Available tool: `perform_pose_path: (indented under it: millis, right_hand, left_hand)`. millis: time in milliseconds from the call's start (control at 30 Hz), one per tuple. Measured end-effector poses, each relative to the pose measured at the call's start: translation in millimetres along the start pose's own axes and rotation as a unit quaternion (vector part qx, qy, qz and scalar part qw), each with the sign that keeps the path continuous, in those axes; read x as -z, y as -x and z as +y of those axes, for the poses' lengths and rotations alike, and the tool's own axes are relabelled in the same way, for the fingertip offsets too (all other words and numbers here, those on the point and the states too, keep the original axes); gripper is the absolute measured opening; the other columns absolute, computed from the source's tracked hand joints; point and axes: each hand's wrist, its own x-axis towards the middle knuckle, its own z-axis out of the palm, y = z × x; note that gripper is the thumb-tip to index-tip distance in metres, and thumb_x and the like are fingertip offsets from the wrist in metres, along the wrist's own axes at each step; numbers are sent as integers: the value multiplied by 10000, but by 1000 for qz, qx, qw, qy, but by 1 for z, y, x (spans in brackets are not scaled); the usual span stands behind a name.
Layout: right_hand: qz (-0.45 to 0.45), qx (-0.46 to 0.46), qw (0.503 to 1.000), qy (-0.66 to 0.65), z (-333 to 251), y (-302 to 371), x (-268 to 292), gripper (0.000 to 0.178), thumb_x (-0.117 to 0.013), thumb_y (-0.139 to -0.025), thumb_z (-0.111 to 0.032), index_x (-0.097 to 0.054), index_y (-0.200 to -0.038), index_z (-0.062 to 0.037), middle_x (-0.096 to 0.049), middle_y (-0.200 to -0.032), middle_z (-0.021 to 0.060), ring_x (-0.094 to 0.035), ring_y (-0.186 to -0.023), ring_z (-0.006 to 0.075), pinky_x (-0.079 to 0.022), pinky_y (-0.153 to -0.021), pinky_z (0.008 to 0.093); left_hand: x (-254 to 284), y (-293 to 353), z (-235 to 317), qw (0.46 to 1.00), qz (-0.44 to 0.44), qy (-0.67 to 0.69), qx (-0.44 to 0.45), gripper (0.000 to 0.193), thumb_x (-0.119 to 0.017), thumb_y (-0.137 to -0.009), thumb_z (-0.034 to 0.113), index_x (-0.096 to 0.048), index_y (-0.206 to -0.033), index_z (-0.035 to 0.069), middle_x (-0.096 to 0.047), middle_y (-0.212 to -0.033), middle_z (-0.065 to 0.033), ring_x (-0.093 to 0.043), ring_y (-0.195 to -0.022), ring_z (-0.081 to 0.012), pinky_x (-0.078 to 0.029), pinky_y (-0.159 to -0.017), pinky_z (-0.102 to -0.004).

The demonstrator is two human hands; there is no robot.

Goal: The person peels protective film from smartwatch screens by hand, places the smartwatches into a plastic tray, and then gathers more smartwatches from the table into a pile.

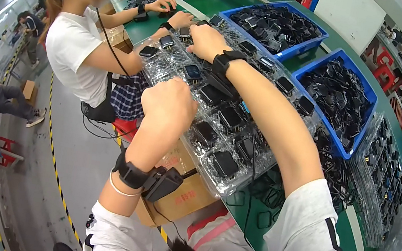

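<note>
A clear plastic blister tray [219,187] holds rows of square black smartwatch cases [225,164]. Over its left edge is my left hand [170,103], closed like a fist; its fingertips and anything in them are hidden. My right hand [208,44] reaches across to the tray's far end. There its bent fingers and thumb are beside a small square watch case [185,32], and whatever they pinch cannot be made out. Black straps with devices sit on both my wrists, and a white band is on the left one.
Two blue bins [301,47] [352,147] full of black parts stand beyond the tray. Stacked filled trays [377,178] lie at right, and loose black frames [265,220] on the green table. A co-worker [73,44] works close by at left. A cardboard box [182,200] is below the edge.
</note>
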Motion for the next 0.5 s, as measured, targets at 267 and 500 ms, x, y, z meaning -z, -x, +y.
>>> perform_pose_path:
  millis: [267,500]
  right_hand:
    - [34,5,998,43,54,-20,-2,391,-785,-700,-281,-643,-944,-10,-650,-885,214,-610,-916,371,-447,-835,445]
    - [68,-66,994,46,83,-23,-2,420,-699,-806,-337,-618,-1049,-4,-502,-1131,247,-462,-1073,424,-417,-901,482]
  left_hand:
    - [12,-22,-11,1000,-9,5,-10,536,-683,-765,532,-697,-826,0,-687,-813,-160,-687,-793,-314,-545,-682,-385]
    - [-34,-55,-30,990,99,-90,38,632,-605,-740,648,-683,-698,22,-655,-643,-129,-677,-660,-317,-524,-562,-397]
